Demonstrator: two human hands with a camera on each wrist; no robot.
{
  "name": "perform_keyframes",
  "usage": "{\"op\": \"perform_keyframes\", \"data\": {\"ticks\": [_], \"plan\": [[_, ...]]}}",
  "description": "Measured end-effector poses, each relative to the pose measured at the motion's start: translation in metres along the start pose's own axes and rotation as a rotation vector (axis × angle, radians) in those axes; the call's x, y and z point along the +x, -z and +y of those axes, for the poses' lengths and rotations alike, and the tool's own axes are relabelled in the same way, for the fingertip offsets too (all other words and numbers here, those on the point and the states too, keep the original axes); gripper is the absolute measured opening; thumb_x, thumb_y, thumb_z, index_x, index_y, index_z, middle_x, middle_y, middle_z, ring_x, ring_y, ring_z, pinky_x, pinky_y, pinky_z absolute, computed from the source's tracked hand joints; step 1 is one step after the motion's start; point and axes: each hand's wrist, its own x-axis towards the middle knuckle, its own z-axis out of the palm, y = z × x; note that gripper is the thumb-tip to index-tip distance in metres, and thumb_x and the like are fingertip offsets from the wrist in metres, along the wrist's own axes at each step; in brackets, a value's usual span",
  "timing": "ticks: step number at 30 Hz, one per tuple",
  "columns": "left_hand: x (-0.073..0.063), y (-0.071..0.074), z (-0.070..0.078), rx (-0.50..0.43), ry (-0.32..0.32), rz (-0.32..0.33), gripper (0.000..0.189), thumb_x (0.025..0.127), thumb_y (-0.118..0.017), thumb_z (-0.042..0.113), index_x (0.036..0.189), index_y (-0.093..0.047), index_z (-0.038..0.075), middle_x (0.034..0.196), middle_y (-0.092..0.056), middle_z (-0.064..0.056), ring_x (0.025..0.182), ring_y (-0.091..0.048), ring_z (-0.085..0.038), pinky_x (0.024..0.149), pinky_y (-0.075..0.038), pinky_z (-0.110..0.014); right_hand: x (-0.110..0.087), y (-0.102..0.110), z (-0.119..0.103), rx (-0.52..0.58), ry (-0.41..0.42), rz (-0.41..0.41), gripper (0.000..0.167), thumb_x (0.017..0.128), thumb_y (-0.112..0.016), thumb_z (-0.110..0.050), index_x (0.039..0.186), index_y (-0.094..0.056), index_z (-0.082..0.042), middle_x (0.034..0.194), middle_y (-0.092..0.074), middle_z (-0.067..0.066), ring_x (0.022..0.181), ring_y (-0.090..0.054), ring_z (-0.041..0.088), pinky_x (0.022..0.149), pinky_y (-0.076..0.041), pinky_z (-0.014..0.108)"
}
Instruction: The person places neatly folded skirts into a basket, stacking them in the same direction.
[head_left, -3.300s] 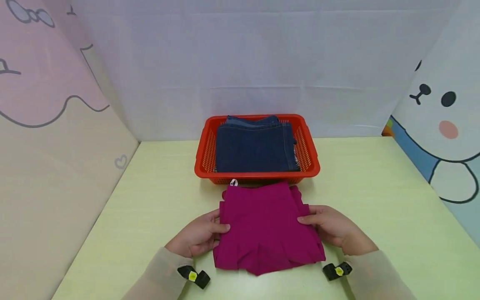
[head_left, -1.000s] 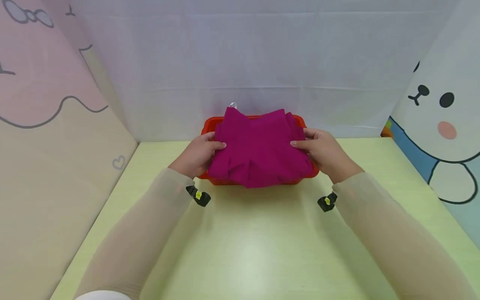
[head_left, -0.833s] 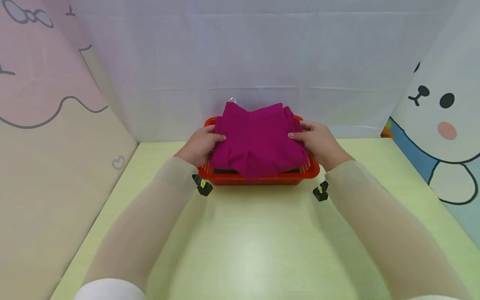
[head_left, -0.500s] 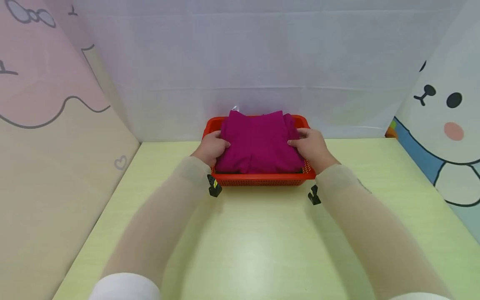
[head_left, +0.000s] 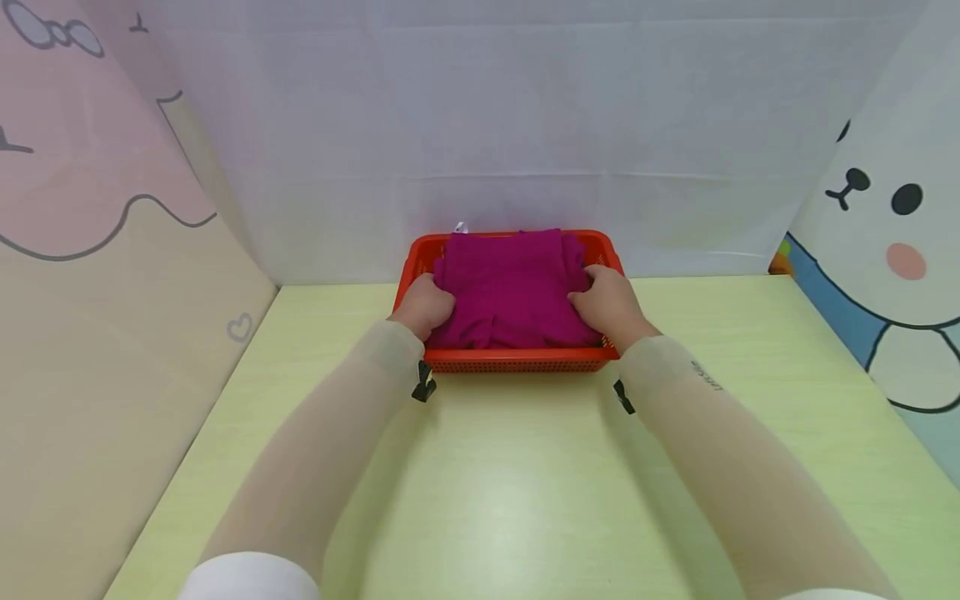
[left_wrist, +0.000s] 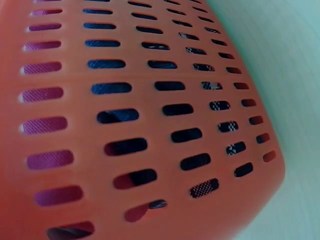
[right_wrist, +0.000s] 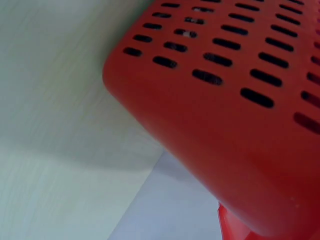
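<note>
A folded magenta garment (head_left: 510, 287) lies inside the red plastic basket (head_left: 517, 356), with a small white loop (head_left: 461, 227) sticking out at its back left. My left hand (head_left: 426, 305) holds its left side, thumb on top. On the opposite side my right hand (head_left: 607, 304) holds the right edge, thumb likewise over the cloth. Other fingers are partly hidden down between garment and basket wall. Both wrist views show only the basket's slotted sides, not the hands. Through the slots in the left wrist view, magenta cloth (left_wrist: 45, 125) shows beside dark blue denim (left_wrist: 111, 88) and black-and-white patterned fabric (left_wrist: 227, 127).
The basket stands on a pale yellow-green table (head_left: 495, 483), near its back edge against a white cloth backdrop (head_left: 517, 108). Printed cartoon panels line the left (head_left: 97, 333) and right (head_left: 900, 275) sides.
Both hands carry the folded magenta garment forward from the table in front of the basket, over the basket and down into it. It now covers the folded jeans from above.
</note>
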Motion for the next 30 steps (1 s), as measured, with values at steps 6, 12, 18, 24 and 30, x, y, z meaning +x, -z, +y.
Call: {"op": "perform_keyframes", "data": {"ticks": [6,12,18,24,30], "plan": [[-0.006,-0.002,0.002,0.074,-0.004,-0.007,0.053,0.100,-0.051,0.012,0.149,-0.035,0.000,0.137,-0.052,-0.015,0.119,-0.051,-0.029,0.110,-0.044,-0.043,-0.002,-0.004,-0.001,-0.069,0.028,-0.001,0.062,0.104,-0.058,-0.020,0.155,-0.036,0.005,0.152,-0.046,0.024,0.136,-0.046,0.040,0.112,-0.041,0.055],[-0.009,-0.007,0.003,0.195,-0.045,0.022,0.063,0.101,-0.052,0.013,0.155,-0.023,-0.003,0.140,-0.052,-0.018,0.118,-0.052,-0.030,0.109,-0.045,-0.045,-0.004,-0.011,0.001,-0.263,0.122,0.060,0.054,0.103,-0.059,-0.021,0.147,-0.046,0.006,0.140,-0.055,0.025,0.127,-0.054,0.040,0.108,-0.045,0.055],[-0.016,-0.011,0.001,0.290,-0.111,0.067,0.069,0.100,-0.050,0.015,0.158,-0.018,-0.005,0.136,-0.055,-0.018,0.111,-0.056,-0.029,0.103,-0.049,-0.043,-0.011,-0.011,0.003,-0.356,0.167,0.122,0.060,0.101,-0.060,-0.024,0.151,-0.042,0.004,0.141,-0.052,0.026,0.129,-0.051,0.042,0.105,-0.046,0.058],[-0.035,-0.011,-0.008,0.279,-0.179,0.105,0.072,0.100,-0.054,0.020,0.161,-0.020,0.002,0.156,-0.041,-0.014,0.134,-0.047,-0.031,0.113,-0.041,-0.050,-0.024,-0.004,0.011,-0.314,0.214,0.149,0.064,0.100,-0.060,-0.026,0.153,-0.040,0.004,0.144,-0.048,0.026,0.129,-0.047,0.043,0.108,-0.043,0.059],[-0.062,-0.002,-0.027,0.364,-0.317,0.237,0.056,0.100,-0.060,0.024,0.149,-0.046,0.002,0.143,-0.052,-0.015,0.127,-0.053,-0.033,0.105,-0.049,-0.052,-0.034,0.003,0.025,-0.299,0.245,0.157,0.059,0.100,-0.060,-0.025,0.149,-0.045,0.003,0.142,-0.050,0.026,0.128,-0.048,0.044,0.107,-0.043,0.061]]}}
